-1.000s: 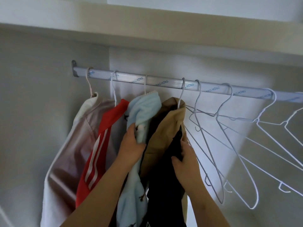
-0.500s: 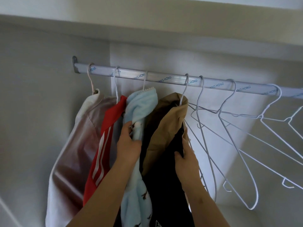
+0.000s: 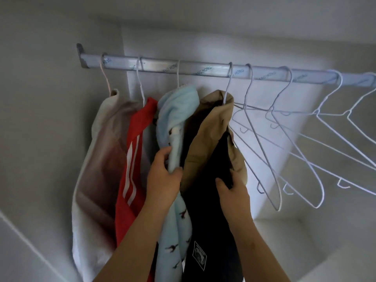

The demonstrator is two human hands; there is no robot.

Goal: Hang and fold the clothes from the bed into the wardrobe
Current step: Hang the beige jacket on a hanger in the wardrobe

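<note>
Head view: the clothes hung at the left end of the metal rail (image 3: 183, 69), inside the wardrobe. The left hand (image 3: 162, 180) gripped a fuzzy pale-blue fleece (image 3: 175, 110) with small dark prints. The right hand (image 3: 234, 192) pinched smooth black cloth (image 3: 203, 210) under a tan jacket (image 3: 205, 135). Left of these hung a red top (image 3: 130, 159) with white stripes and a white top (image 3: 97, 159). Thin white wire hangers (image 3: 262, 151) hung bare on the right.

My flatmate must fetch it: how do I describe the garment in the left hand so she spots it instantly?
Find the silver rail across the wardrobe and count hangers from its left end. The third carries the pale blue garment in the left hand. Unlike the red striped top and tan garment flanking it, it bears small dark prints.
</note>
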